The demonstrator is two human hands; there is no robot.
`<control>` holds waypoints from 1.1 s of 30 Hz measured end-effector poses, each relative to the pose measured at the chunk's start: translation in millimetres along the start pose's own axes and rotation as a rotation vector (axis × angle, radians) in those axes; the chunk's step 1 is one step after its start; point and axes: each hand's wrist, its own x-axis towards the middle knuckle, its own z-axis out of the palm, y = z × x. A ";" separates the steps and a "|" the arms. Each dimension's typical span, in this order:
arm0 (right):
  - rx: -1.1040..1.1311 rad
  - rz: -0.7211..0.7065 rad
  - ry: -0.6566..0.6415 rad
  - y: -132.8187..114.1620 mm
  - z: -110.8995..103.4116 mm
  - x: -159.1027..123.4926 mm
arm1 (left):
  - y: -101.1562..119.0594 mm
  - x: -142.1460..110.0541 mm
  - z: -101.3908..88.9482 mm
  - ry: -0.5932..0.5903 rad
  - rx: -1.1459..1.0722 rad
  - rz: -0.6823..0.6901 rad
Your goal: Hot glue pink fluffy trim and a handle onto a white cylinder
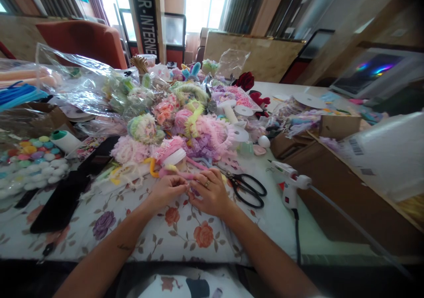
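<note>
Over the flowered tablecloth (142,240), my left hand (168,189) and my right hand (210,194) meet with their fingertips almost touching. Both are closed in a pinch, and whatever lies between the fingers is too small to make out. A ring sits on a finger of the right hand. Just beyond the hands lie a pink fuzzy stem (180,174) and a curved orange fuzzy stem (152,167). Black-handled scissors (250,189) rest close by on the right of my right hand.
A glue gun (289,187) with a long glue stick stands right, beside cardboard boxes (351,178). A heap of pastel yarn and trims (185,121) fills the middle. Bags of pompoms (33,170), a thread cone (64,141) and a black phone-like slab (59,205) lie left.
</note>
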 end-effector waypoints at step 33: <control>0.045 -0.047 0.056 4.1 3.4 -4.9 | 13.5 1.0 0.0 0.059 -0.078 0.038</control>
